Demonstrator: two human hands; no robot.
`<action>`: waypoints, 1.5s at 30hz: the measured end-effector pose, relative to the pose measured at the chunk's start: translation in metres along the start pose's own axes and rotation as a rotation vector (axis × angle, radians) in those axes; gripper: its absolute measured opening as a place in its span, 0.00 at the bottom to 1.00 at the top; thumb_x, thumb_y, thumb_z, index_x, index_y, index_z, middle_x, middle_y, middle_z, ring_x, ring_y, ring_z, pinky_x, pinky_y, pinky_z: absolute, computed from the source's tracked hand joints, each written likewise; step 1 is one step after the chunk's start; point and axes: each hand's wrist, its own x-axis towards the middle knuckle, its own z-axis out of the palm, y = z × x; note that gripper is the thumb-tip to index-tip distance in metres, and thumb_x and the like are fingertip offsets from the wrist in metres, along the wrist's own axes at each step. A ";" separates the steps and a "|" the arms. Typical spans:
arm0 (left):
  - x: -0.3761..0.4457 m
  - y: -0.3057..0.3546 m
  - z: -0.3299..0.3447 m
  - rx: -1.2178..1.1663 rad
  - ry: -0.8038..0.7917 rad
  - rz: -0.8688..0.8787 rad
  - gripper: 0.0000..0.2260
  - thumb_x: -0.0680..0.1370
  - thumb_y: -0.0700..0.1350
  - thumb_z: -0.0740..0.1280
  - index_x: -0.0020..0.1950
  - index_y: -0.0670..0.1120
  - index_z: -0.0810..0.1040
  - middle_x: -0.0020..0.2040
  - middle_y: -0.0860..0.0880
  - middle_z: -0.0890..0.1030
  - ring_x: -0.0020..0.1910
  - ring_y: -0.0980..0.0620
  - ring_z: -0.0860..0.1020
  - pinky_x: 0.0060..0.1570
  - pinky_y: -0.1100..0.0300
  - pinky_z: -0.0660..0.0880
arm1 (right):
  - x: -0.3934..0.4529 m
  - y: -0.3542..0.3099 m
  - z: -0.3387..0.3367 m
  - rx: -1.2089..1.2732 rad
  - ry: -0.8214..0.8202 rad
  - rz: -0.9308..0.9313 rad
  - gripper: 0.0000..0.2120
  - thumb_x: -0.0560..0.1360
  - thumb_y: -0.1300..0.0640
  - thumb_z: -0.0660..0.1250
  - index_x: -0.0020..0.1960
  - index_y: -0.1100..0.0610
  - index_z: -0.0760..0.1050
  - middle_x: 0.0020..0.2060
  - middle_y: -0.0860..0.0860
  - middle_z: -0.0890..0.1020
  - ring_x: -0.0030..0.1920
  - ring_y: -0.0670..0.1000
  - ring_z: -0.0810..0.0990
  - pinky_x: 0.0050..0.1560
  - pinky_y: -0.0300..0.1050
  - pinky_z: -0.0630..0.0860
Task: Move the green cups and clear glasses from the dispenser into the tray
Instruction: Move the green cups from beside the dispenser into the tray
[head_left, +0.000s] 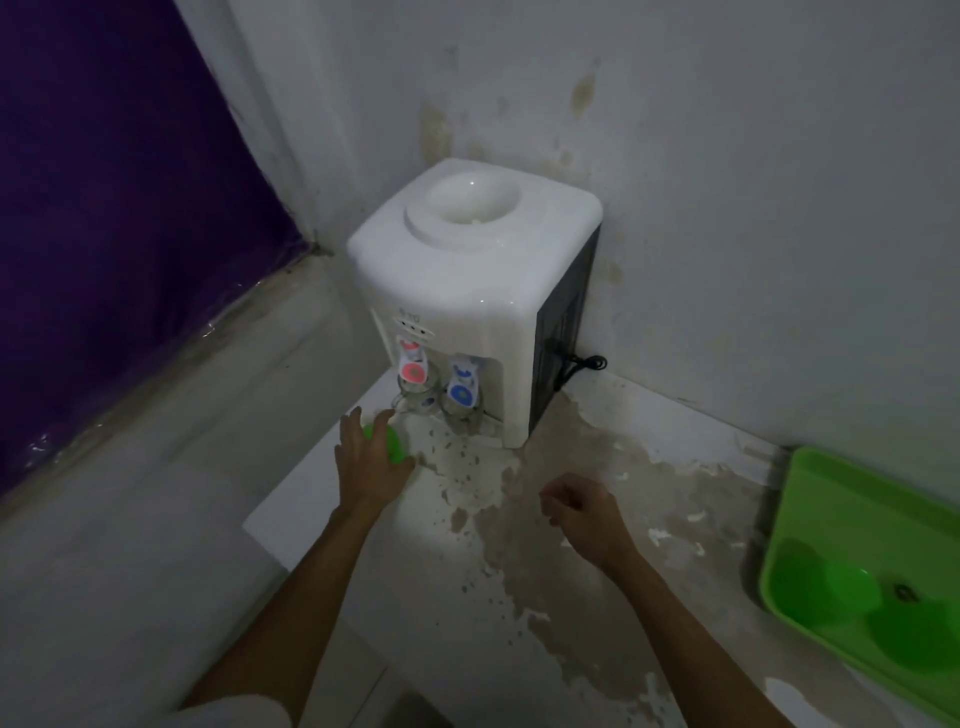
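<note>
A white water dispenser (470, 291) stands in the wall corner on a stained counter. Two clear glasses sit under its taps: one (415, 400) below the red tap, one (461, 410) below the blue tap. A green cup (396, 446) stands in front of the dispenser to the left. My left hand (370, 457) lies over this cup with fingers spread around it. My right hand (584, 514) hovers loosely curled over the counter, holding nothing. The green tray (810, 499) sits at the right edge with two green cups (844, 592) (914, 631) inside.
A black power cord (582, 366) trails from the dispenser's right side along the wall. The counter's left edge (291, 483) drops off beside my left hand. A purple panel (104, 208) fills the upper left. Peeling stains cover the counter middle.
</note>
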 end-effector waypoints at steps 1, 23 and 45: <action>0.003 -0.003 0.001 0.017 -0.039 -0.026 0.38 0.72 0.48 0.76 0.78 0.48 0.63 0.80 0.36 0.53 0.80 0.36 0.51 0.73 0.35 0.59 | 0.000 0.000 0.000 0.005 0.001 -0.002 0.09 0.73 0.62 0.69 0.37 0.51 0.78 0.35 0.58 0.84 0.36 0.58 0.82 0.38 0.46 0.78; -0.044 0.085 0.044 -0.200 -0.329 0.238 0.30 0.63 0.69 0.72 0.58 0.57 0.71 0.55 0.52 0.74 0.53 0.49 0.77 0.50 0.49 0.79 | -0.037 0.045 -0.047 0.163 0.072 0.184 0.02 0.76 0.61 0.68 0.45 0.58 0.80 0.40 0.60 0.84 0.40 0.57 0.83 0.44 0.52 0.79; -0.244 0.259 0.156 -0.421 -0.641 0.745 0.24 0.64 0.62 0.77 0.51 0.61 0.66 0.51 0.63 0.70 0.48 0.67 0.73 0.38 0.69 0.73 | -0.196 0.138 -0.148 0.998 0.511 0.582 0.14 0.77 0.49 0.67 0.58 0.56 0.79 0.51 0.56 0.86 0.45 0.57 0.87 0.39 0.47 0.82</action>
